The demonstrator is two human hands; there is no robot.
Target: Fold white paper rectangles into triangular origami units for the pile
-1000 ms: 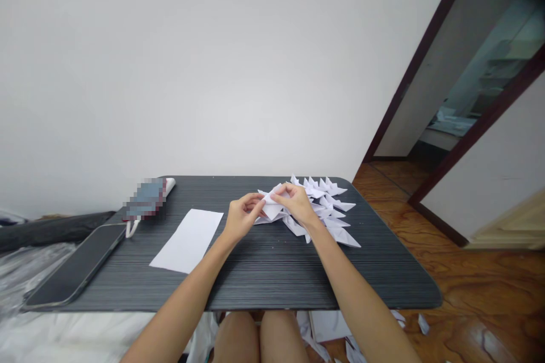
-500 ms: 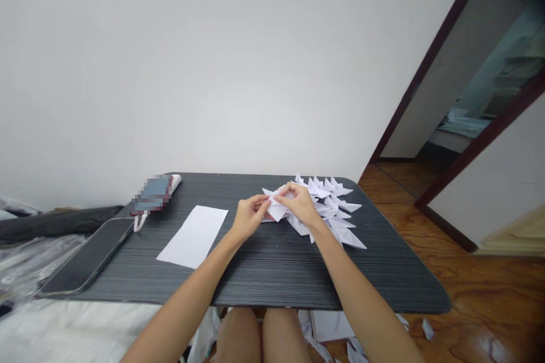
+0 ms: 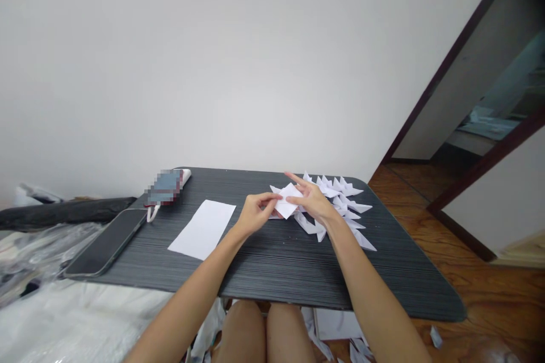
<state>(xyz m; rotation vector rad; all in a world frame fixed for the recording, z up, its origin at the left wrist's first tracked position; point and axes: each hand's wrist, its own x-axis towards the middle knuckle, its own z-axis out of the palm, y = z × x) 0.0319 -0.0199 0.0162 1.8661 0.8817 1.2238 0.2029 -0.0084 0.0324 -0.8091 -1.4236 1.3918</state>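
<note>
Above the dark table, a small folded white paper [image 3: 289, 202], diamond-shaped from here, is held up between my two hands. My left hand [image 3: 257, 212] pinches its left corner between thumb and fingers. On the other side, my right hand [image 3: 314, 199] grips it, the thumb lying across its face and the index finger stretched out away from it. Just behind and to the right spreads a group of folded white paper boats [image 3: 355, 204] with pointed ends, partly covered by my right hand. A flat white sheet of paper [image 3: 203, 229] lies left of my left forearm.
The dark table [image 3: 293, 272] stands against a white wall. At its left edge lie a black phone [image 3: 106, 243] and a blurred-out device [image 3: 165, 187] with a white cable [image 3: 153, 213]. Paper scraps [image 3: 360, 349] and a white pad [image 3: 338, 324] are on the floor below.
My right index finger has lifted and straightened away from the paper. The folded paper now shows as a flat diamond. The whole view has shifted slightly.
</note>
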